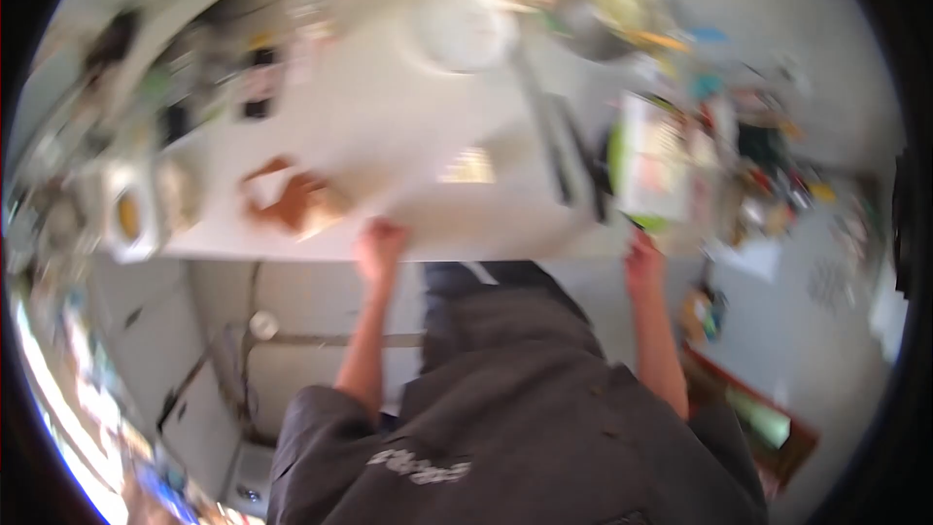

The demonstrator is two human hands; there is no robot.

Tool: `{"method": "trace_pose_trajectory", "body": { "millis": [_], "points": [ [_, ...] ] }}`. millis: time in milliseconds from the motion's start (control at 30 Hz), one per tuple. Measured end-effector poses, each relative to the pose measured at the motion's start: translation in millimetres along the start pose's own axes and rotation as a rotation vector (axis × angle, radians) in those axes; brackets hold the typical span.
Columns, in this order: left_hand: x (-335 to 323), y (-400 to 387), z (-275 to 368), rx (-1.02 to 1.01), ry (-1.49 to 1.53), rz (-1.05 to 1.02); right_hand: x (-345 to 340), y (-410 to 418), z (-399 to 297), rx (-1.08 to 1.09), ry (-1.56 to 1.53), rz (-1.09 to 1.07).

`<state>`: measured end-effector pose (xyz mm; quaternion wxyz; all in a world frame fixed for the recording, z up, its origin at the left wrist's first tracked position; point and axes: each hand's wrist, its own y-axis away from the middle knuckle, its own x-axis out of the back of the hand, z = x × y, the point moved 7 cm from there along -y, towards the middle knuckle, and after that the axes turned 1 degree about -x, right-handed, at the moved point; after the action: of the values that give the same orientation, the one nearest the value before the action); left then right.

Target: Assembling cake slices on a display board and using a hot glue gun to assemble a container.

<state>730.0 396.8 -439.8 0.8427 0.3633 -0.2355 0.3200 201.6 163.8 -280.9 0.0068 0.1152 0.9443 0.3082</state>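
Observation:
Motion blurs the whole head view. My left hand (381, 242) is at the front edge of a light table (408, 124), its fingers curled; whether it holds something I cannot tell. To its left lies a crumpled brown cloth or paper (291, 197). At the same edge, farther right, my right hand (644, 257) touches or sits just below the green corner of a stack with a white printed sheet or box (652, 157) on top. A small dark item shows at its fingertips, too blurred to name. Between the hands, farther in, is a small pale yellowish patch (468, 165).
Two long dark objects (572, 153) lie left of the stack. A round white plate or lid (466, 28) is at the back, a large bowl (619, 7) at the back right. Clutter lines both sides. Left, an open-topped white container (130, 215) stands near the edge.

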Motion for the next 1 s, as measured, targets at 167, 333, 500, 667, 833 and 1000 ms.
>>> {"method": "trace_pose_trajectory", "body": {
  "millis": [167,333,500,667,833,1000],
  "points": [
    [41,18,46,0.008,0.172,-0.068,-29,23,11,-0.086,-0.089,0.063],
    [43,14,48,-0.046,0.147,-0.096,-34,40,2,-0.05,-0.108,0.079],
    [40,11,50,-0.039,0.156,-0.1,-33,37,5,-0.044,-0.129,0.078],
    [44,13,33,0.019,0.204,-0.061,-35,27,9,-0.026,-0.093,0.033],
    [24,15,40,-0.004,-0.052,-0.051,12,9,15,0.024,-0.123,-0.064],
    [44,42,37,-0.003,0.194,0.016,-12,14,13,-0.073,-0.126,-0.027]
  ]
}}
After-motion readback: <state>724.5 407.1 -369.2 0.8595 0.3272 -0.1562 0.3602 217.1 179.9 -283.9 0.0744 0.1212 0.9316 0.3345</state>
